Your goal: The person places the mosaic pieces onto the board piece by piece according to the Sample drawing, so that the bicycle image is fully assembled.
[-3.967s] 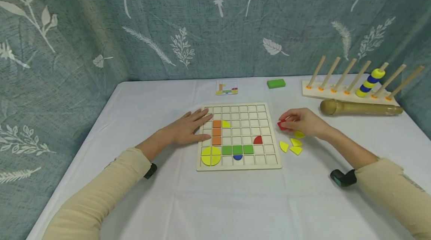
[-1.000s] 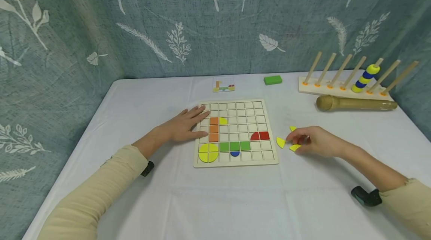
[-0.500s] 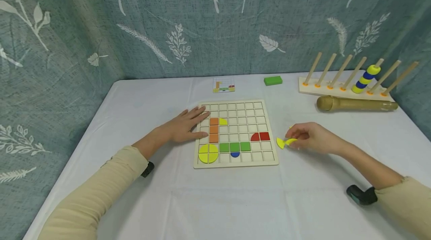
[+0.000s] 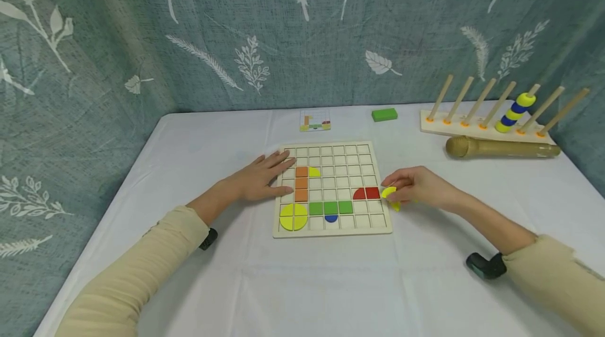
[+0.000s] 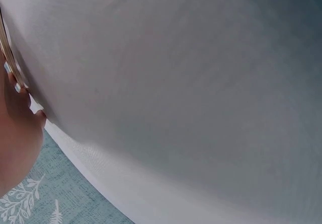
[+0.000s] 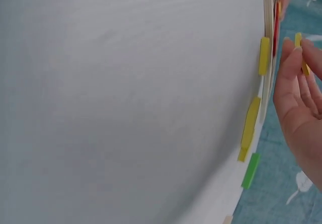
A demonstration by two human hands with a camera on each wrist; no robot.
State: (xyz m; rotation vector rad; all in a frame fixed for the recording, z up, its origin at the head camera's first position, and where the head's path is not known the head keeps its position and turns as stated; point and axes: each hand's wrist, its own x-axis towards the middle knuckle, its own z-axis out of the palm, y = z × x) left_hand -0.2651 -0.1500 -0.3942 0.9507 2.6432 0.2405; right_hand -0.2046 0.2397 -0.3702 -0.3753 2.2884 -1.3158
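Observation:
In the head view, my right hand (image 4: 420,187) pinches a yellow quarter-circle tile (image 4: 389,191) between thumb and fingers, just off the right edge of the wooden grid board (image 4: 340,229). The right wrist view shows that tile (image 6: 299,40) edge-on, raised off the table. My left hand (image 4: 260,177) lies flat with spread fingers over the board's left edge. In the grid sit orange squares (image 4: 301,183), a yellow quarter tile (image 4: 314,172), a yellow circle of quarters (image 4: 293,217), green squares (image 4: 331,208), a blue half-circle (image 4: 331,218), a red quarter (image 4: 360,193) and a red square (image 4: 372,193).
Loose yellow tiles (image 6: 250,123) lie under and beside my right hand. Behind the board are a pattern card (image 4: 315,120) and a green block (image 4: 384,115). At the back right stand a peg rack (image 4: 430,126) with yellow and blue rings and a brown microphone-shaped object (image 4: 503,148).
The red square, earlier in my right hand, now sits beside the red quarter. My right hand has picked up a yellow tile and moved left to the board's edge. The left hand stays put.

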